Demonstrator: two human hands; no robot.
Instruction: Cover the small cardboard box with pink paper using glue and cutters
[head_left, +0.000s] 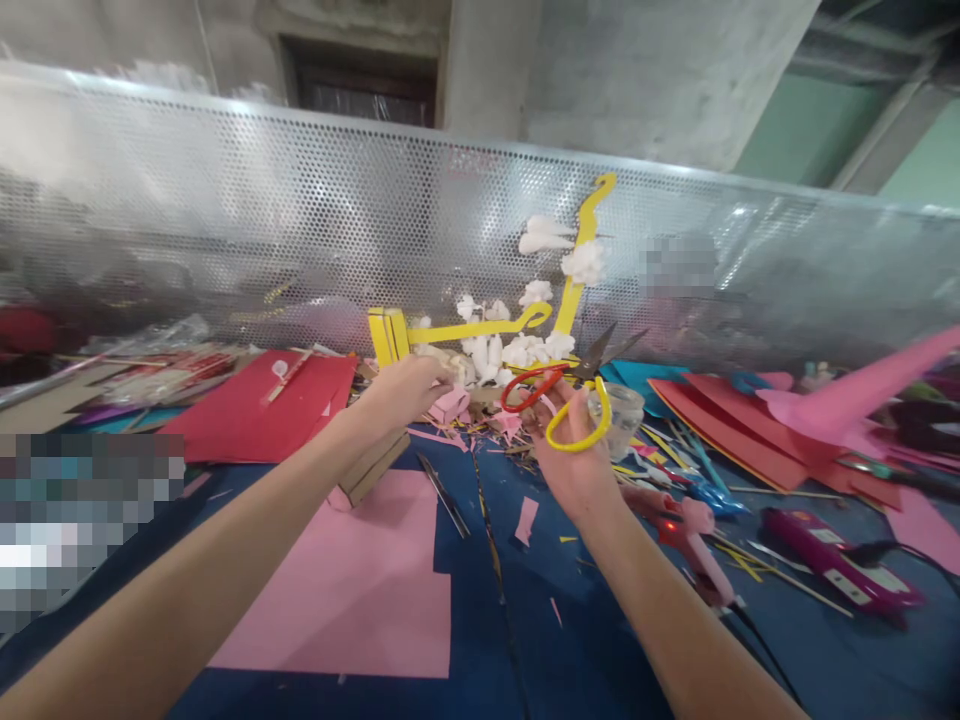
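My right hand (574,465) holds scissors (594,366) with one red and one yellow handle loop. Their dark blades point away from me and stand apart. My left hand (405,392) reaches over the paper scraps, its fingers curled together; whatever they grip is hidden. Just by its fingertips lies a folded pink paper piece (450,404). Behind that hand stand a yellow folded paper piece (388,336) and a long yellow strip (469,328) with a curled end. Below the left wrist, a cardboard block (379,468) rests on a notched pink sheet (352,610).
A slim metal tool (442,495) lies mid-table. To the right are a clear jar (622,415), a pink glue gun (694,545) with a red light, and a magenta device (840,560) with a cord. Red sheets (262,405) lie left. A perforated metal panel (337,220) borders the back.
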